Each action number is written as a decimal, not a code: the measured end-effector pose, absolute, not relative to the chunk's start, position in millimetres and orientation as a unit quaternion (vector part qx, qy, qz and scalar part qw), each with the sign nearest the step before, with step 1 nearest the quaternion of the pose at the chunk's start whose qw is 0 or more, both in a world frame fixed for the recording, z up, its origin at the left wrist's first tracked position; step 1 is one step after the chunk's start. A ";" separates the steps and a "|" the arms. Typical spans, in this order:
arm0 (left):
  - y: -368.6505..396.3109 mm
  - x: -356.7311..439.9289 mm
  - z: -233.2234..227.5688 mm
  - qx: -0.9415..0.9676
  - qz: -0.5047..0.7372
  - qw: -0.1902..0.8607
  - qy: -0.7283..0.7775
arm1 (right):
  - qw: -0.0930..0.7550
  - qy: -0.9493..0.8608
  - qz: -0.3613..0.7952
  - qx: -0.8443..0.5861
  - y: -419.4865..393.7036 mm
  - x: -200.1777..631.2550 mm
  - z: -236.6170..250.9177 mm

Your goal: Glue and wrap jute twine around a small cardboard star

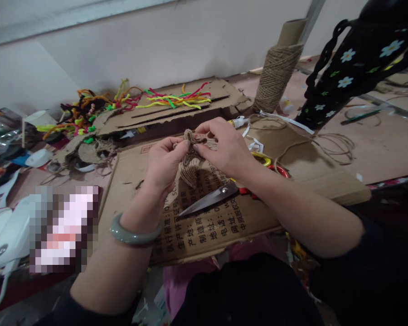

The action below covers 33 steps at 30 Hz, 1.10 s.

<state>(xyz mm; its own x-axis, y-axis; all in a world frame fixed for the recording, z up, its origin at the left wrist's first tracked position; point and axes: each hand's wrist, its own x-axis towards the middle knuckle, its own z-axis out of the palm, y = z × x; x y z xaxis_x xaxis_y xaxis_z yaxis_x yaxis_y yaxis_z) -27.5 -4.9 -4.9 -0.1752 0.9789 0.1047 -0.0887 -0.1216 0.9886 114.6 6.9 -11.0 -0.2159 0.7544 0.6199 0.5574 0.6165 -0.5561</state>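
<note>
While scissors (pixel 212 199) lie on the cardboard (pixel 260 220), I pinch the twine piece (pixel 189 168) with my left hand (pixel 161 165) and right hand (pixel 226 149)

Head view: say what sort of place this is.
Probably a craft workspace. A large roll of twine stands at the back, scissors lie open on printed cardboard, and loose bright strands lie behind them.

The twine (pixel 189 160) is brown, the black bottle (pixel 358 63) flowered
</note>
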 end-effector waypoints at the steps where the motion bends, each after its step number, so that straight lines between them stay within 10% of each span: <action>1: -5.4 -27.1 -5.0 0.466 0.590 0.446 0.486 | 0.461 -0.767 0.144 -0.423 8.7 114.6 -11.7; 15: -5.3 -34.6 -6.1 0.492 0.511 0.529 0.466 | 0.479 -0.666 0.421 -0.385 17.0 116.5 -8.8; 33: -5.7 -35.2 -6.3 0.525 0.460 0.526 0.486 | 0.455 -0.697 0.409 -0.375 16.7 119.8 -7.6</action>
